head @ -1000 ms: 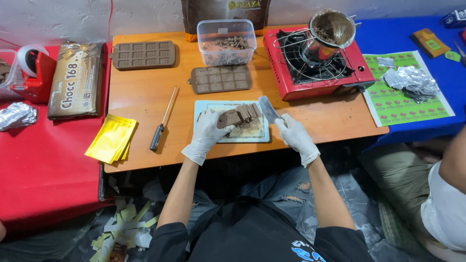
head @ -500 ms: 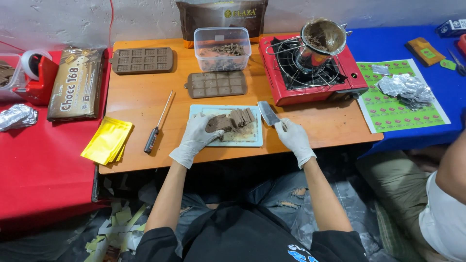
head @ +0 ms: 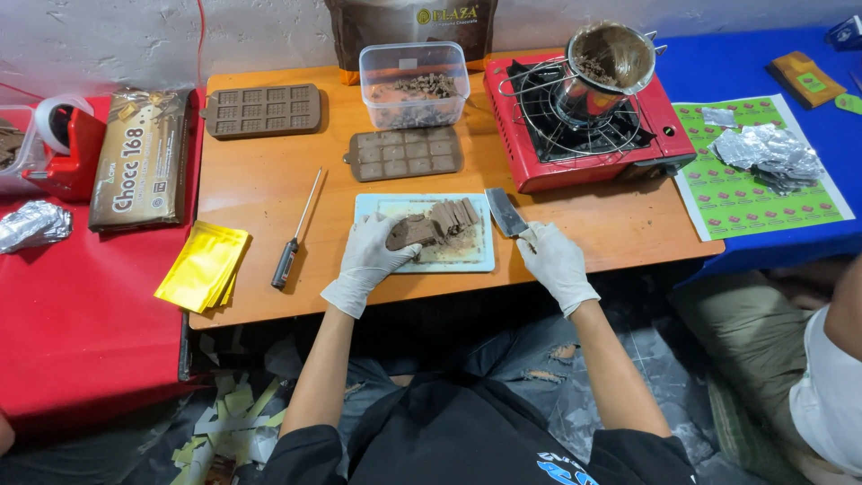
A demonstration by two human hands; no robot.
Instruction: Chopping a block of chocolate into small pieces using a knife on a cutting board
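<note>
A pale blue cutting board (head: 476, 256) lies at the front of an orange wooden table (head: 260, 189). On it sits a brown chocolate block (head: 415, 231) with several cut slices (head: 453, 216) beside it. My left hand (head: 368, 260), in a white glove, grips the block's left end. In my gloved right hand (head: 552, 260) is the handle of a knife (head: 505, 212); its blade points up and away at the board's right edge, clear of the chocolate.
Two brown chocolate moulds (head: 262, 110) (head: 406, 153), a clear tub of chocolate pieces (head: 414, 87), a probe thermometer (head: 294, 235), yellow pouches (head: 204, 267), a red gas stove (head: 588, 135) bearing a metal pot (head: 612, 56). Foil (head: 768, 153) lies on a green sheet. Another person sits at right.
My right hand has drawn the knife a little right, off the slices to the board's edge. My left hand stays on the block.
</note>
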